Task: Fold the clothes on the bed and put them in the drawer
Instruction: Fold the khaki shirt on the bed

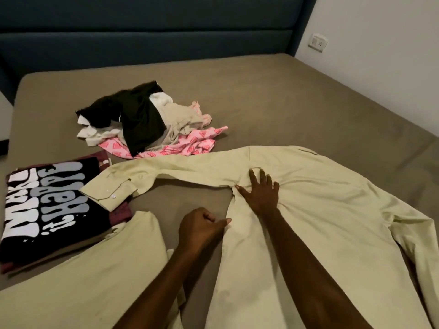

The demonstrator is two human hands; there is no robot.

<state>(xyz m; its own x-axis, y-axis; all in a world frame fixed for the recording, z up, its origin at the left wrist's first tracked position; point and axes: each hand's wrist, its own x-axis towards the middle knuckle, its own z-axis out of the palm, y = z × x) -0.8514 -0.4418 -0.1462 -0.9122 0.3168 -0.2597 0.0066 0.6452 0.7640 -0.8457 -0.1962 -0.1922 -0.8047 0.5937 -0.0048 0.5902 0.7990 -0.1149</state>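
A pale yellow long-sleeved shirt point(320, 210) lies spread across the brown bed point(273, 96). One sleeve stretches left, its cuff point(107, 193) resting on a folded stack. My right hand point(261, 191) presses flat with spread fingers on the shirt near the armpit. My left hand point(199, 229) pinches the shirt's side edge just below it, fingers curled. A second pale yellow garment point(95, 281) lies at the lower left. No drawer is in view.
A folded black printed T-shirt point(50, 205) tops a stack with maroon cloth at the left. A loose heap of black, beige, white and pink clothes point(147, 124) lies further back. A dark headboard point(152, 32) and a white wall with a socket point(317, 42) bound the bed.
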